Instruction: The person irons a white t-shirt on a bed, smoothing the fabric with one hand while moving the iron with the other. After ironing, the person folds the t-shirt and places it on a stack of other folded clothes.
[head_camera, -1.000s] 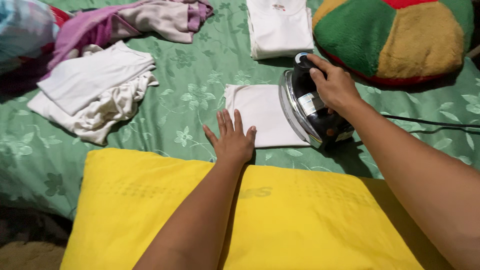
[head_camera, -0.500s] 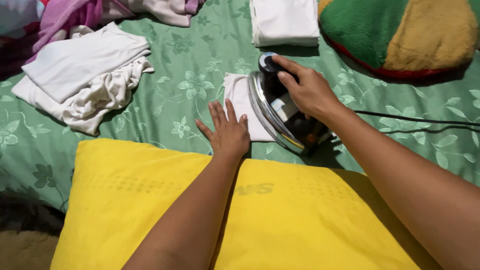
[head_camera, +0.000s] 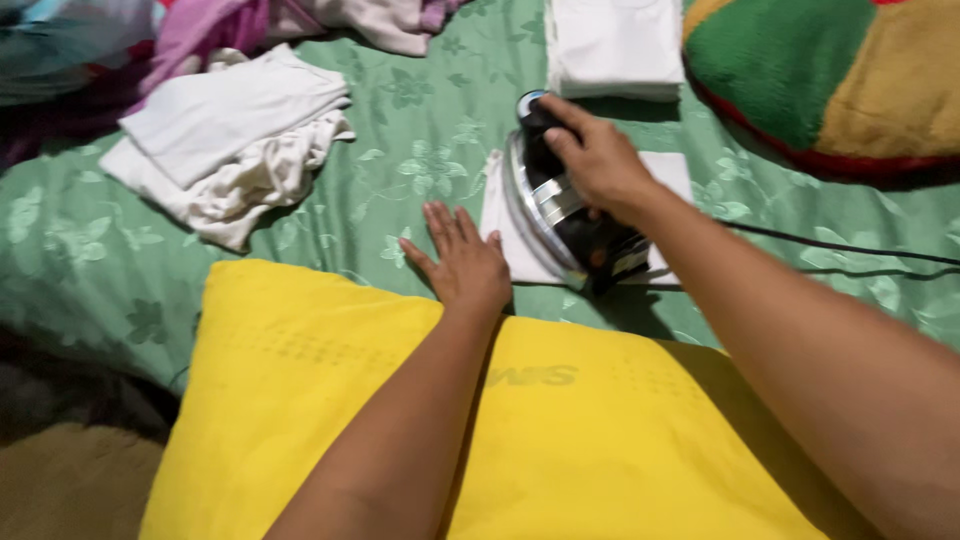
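My right hand (head_camera: 598, 160) is wrapped around the black handle of the iron (head_camera: 563, 212), which sits tipped on its edge on the small white cloth (head_camera: 505, 232). That cloth lies flat on the green flowered bed sheet (head_camera: 400, 130), and I take it as my landmark. My left hand (head_camera: 462, 262) holds nothing: it rests palm down with the fingers spread, just left of the cloth, its fingertips at the cloth's edge, and I cannot tell whether they touch it. The iron's dark cord (head_camera: 850, 247) runs off to the right of the cloth across the sheet. On the near side of the cloth, under both my forearms, lies a big yellow pillow (head_camera: 300, 400). Beyond the cloth, on the far side, sits a folded white stack (head_camera: 615, 45). Far and to the right of it is a plush cushion (head_camera: 830, 80) in green, tan and red. Well to the left of the cloth lies a pile of white folded laundry (head_camera: 235, 130), with pink and purple clothes (head_camera: 220, 25) farther off behind it.
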